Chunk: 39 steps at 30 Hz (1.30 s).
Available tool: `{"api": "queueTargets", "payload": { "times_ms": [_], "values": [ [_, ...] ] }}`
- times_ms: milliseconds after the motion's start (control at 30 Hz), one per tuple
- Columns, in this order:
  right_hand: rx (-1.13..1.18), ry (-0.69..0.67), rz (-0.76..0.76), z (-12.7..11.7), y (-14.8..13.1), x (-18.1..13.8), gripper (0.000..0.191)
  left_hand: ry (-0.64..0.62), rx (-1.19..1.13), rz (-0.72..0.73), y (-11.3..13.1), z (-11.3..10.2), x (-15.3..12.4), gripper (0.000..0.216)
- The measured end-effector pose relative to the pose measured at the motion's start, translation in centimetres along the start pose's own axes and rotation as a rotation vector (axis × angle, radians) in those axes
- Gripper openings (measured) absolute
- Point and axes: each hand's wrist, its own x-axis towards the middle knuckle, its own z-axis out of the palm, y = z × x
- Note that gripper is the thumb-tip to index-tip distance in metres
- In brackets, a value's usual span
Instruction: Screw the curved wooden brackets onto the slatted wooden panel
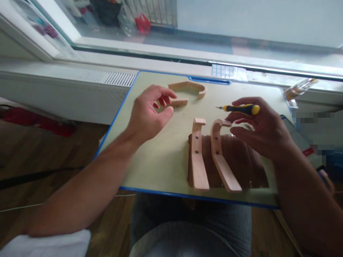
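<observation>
My left hand (150, 112) is over the table's left half, thumb and fingers apart. Just beyond its fingertips lies a wooden piece (179, 102), partly hidden by the hand; whether they touch I cannot tell. A yellow and black screwdriver (241, 109) rests in my right hand (264, 126), its tip pointing left. That hand's fingers are close to the curled end of a bent wooden hook (217, 142). To its left lies a similar wooden hook (197, 146); both show two dark spots, like screws or holes. Another curved wooden hook (187, 84) is farther back.
Both near hooks lie across a shiny brown flat packet (241, 157) on the blue-edged table (158, 160). A clear plastic-wrapped item (301, 87) is at the back right corner. Behind the table are a window sill and a vent grille (109, 76).
</observation>
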Motion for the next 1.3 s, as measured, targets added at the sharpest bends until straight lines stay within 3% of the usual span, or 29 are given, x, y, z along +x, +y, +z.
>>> {"api": "queueTargets", "payload": {
  "times_ms": [133, 233, 400, 533, 767, 900, 967, 1033, 1100, 1200, 1300],
  "values": [
    [-0.002, -0.011, -0.029, -0.7, 0.3, -0.5, 0.061, 0.091, 0.081, 0.019, -0.7, -1.4, 0.5, 0.022],
    [-0.014, 0.046, -0.012, -0.7, 0.4, -0.5, 0.060, 0.059, 0.231, 0.004, -1.0, -3.5, 0.3, 0.022],
    [-0.050, 0.331, 0.005, -0.6, 0.4, 0.0, 0.046, -0.279, 0.603, -0.135, -0.3, -6.3, -0.8, 0.016],
    [-0.008, 0.414, -0.023, -0.4, 0.5, 0.2, 0.028, -0.417, 0.885, -0.079, 1.3, -5.7, -1.4, 0.021],
    [0.087, 0.378, -0.018, 0.2, 1.0, 0.0, 0.026, -0.644, 1.136, 0.005, 3.1, -2.8, 0.1, 0.025],
    [0.230, 0.403, -0.050, 0.2, 0.1, 0.0, 0.025, -0.640, 1.113, -0.005, 3.5, -2.5, 0.7, 0.017],
    [0.300, 0.458, -0.115, 0.0, -0.7, -0.1, 0.022, -0.560, 0.992, -0.007, 4.1, -2.7, 0.6, 0.015],
    [0.367, 0.494, -0.199, -0.4, -1.6, -0.3, 0.020, -0.388, 0.654, 0.008, 5.2, -2.8, 0.2, 0.013],
    [0.437, 0.437, -0.233, -0.6, -2.5, -0.6, 0.021, -0.267, 0.315, 0.036, 6.9, -2.5, -0.5, 0.012],
    [0.581, 0.331, -0.222, -0.6, -3.4, -1.3, 0.022, -0.293, 0.105, 0.076, 10.0, -1.2, -1.3, 0.010],
    [0.570, 0.259, -0.179, -0.5, -4.0, -1.7, 0.023, -0.335, 0.012, 0.136, 12.2, 0.6, -1.7, 0.007]
  ]
}}
